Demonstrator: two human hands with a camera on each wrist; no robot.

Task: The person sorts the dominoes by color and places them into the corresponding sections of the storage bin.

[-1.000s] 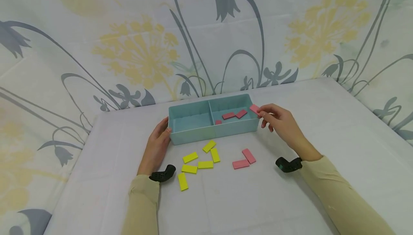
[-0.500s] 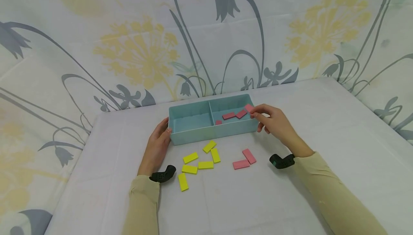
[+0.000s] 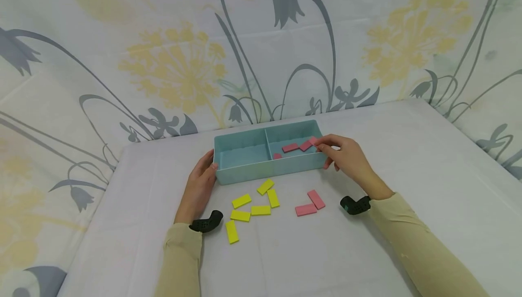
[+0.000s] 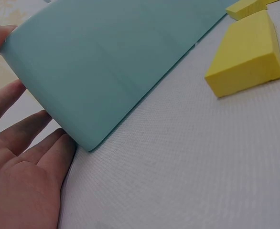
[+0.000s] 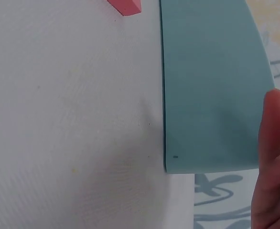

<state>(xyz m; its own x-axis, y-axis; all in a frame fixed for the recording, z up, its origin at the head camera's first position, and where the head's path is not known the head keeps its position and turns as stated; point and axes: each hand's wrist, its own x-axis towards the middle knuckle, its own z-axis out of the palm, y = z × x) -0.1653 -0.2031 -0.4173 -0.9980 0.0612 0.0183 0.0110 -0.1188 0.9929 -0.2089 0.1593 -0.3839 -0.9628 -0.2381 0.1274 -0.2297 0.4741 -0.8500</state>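
A light-blue two-compartment box [image 3: 244, 174] stands on the table. My left hand [image 3: 200, 186] grips its left end, thumb at the front corner of the rim and fingers along the end wall, as the left wrist view shows. Inside the right compartment, my right hand [image 3: 342, 154] pinches a small pink block [image 3: 313, 141] near the right end. The right wrist view hides that block behind the wall. Also in this compartment lie a pink block [image 3: 290, 147], another pink block [image 3: 305, 146] and a partly hidden pink block [image 3: 277, 156].
In front of the box lie several yellow blocks [image 3: 261, 210] on the white cloth [image 3: 293, 256]. To their right, two pink blocks [image 3: 306, 210] touch each other. A flower-patterned curtain [image 3: 261, 39] hangs behind the table.
My right hand has moved left and down, bringing the pink block from above the box's right rim into the right compartment. My left hand stays at the left end.
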